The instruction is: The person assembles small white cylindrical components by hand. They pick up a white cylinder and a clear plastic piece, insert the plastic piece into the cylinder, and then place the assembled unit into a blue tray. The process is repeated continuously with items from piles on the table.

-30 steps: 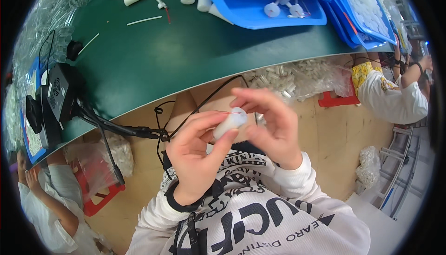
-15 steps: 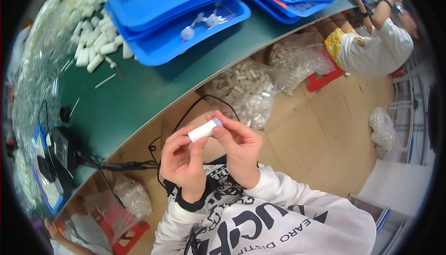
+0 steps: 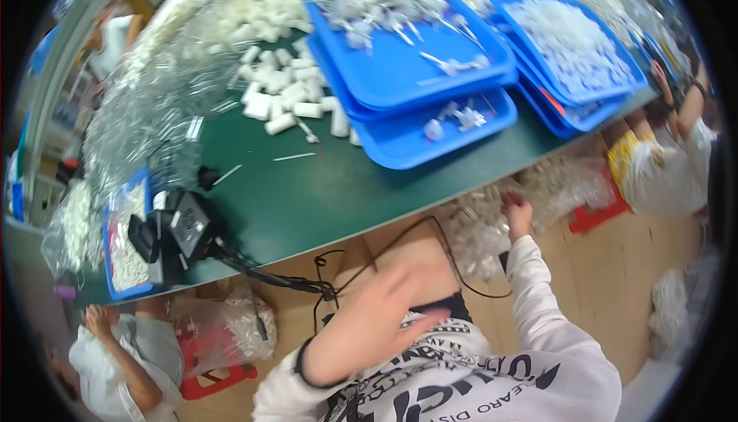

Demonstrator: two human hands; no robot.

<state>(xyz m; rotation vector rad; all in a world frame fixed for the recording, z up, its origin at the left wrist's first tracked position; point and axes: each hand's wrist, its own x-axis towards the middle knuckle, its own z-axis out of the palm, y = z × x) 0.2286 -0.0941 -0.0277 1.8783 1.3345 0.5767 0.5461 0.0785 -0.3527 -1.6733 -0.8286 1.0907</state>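
Note:
My left hand [image 3: 377,326] is in front of my lap, blurred by motion. Its fingers are stretched out and I see nothing in it. Out to the right, my right hand [image 3: 517,214] is over the clear bag of white cylinders [image 3: 478,226] below the table edge. Its fingers are small and partly hidden, so I cannot tell whether it holds anything. The single white cylinder that both hands held earlier no longer shows in either.
On the green table [image 3: 269,199] are stacked blue trays [image 3: 384,157] of small white parts, a tray of white discs [image 3: 569,45], loose white cylinders [image 3: 288,95] and a black device [image 3: 184,226] with cables [image 3: 269,274]. Co-workers sit left [image 3: 127,360] and right [image 3: 661,168].
My hands have parted from the white cylinder they held together. The right hand moved right to the bag; the left dropped toward my lap and opened. The view has shifted, showing more table.

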